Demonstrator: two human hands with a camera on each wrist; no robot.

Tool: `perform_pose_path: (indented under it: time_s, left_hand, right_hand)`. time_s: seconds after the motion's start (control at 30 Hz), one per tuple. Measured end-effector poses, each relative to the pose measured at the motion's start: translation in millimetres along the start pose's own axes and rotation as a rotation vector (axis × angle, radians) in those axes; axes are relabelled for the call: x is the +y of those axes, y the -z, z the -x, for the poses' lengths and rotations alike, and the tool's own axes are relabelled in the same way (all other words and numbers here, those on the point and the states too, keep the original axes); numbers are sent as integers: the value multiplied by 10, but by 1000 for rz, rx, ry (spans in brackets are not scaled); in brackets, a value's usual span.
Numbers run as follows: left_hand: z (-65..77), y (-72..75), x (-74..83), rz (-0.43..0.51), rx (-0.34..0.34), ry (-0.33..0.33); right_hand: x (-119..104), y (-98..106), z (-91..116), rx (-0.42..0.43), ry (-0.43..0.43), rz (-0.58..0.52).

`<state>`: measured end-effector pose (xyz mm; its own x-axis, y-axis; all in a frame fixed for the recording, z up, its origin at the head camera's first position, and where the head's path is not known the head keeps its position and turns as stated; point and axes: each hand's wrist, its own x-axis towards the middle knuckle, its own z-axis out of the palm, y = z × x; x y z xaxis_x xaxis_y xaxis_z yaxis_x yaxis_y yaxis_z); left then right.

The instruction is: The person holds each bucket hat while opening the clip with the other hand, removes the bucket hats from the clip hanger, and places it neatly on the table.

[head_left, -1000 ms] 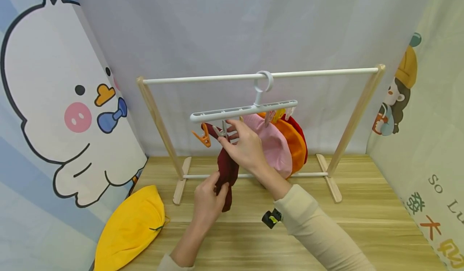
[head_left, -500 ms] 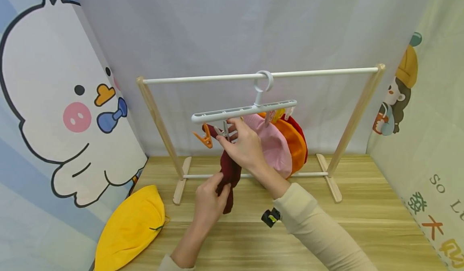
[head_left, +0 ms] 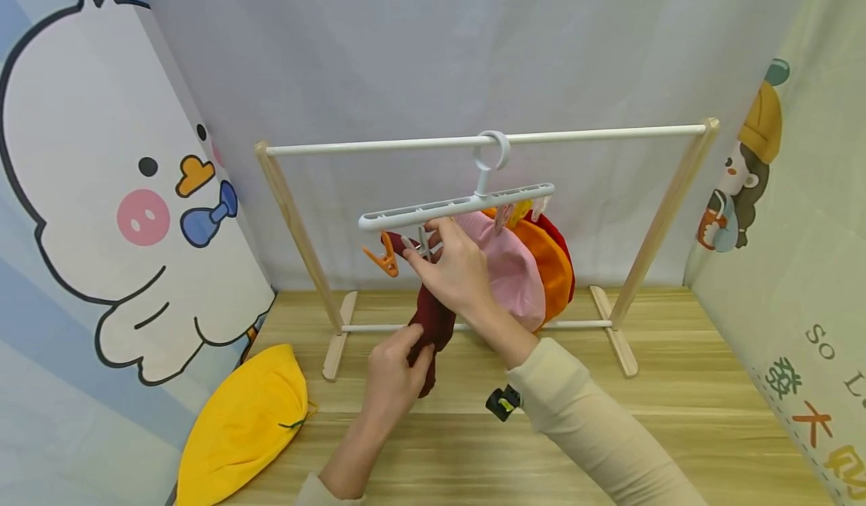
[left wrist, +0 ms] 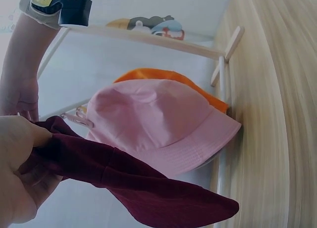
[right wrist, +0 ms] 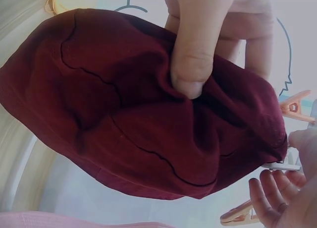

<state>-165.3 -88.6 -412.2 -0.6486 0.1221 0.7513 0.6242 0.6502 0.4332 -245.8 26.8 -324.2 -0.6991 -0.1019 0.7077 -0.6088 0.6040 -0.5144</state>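
Observation:
A maroon bucket hat (head_left: 433,318) hangs folded below the left end of a light grey clip hanger (head_left: 419,211). My left hand (head_left: 395,367) grips its lower part; in the right wrist view the thumb presses into the cloth. Up at the hat's top edge, my right hand (head_left: 456,269) pinches a grey clothespin (head_left: 414,249) under the hanger bar. The right wrist view has the right hand (right wrist: 285,196) at the corner of the hat (right wrist: 133,114), the clothespin partly hidden by fingers. An orange clothespin (head_left: 383,256) dangles just left of the hat.
Pink (head_left: 507,265) and orange (head_left: 549,273) bucket hats and a red one (head_left: 564,254) hang from the hanger's right half. The hanger hooks over a white rail (head_left: 595,136) with wooden legs. A yellow hat (head_left: 246,423) lies on the wooden table at left.
My left hand and the maroon hat have shifted slightly to the right, and the hanger's left end has swung a little with them. The right hand keeps its pinch on the clothespin.

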Motion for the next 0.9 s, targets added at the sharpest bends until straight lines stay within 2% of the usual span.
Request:
perform_pose_path:
  time_s: [0.33, 0.9]
  left_hand:
    - [12, -3, -26, -33, -2, 11]
    - [10, 10, -48, -19, 19, 13]
  right_hand:
    - [-2, 28, -16, -12, -14, 65]
    - [-14, 101, -56, -51, -23, 119]
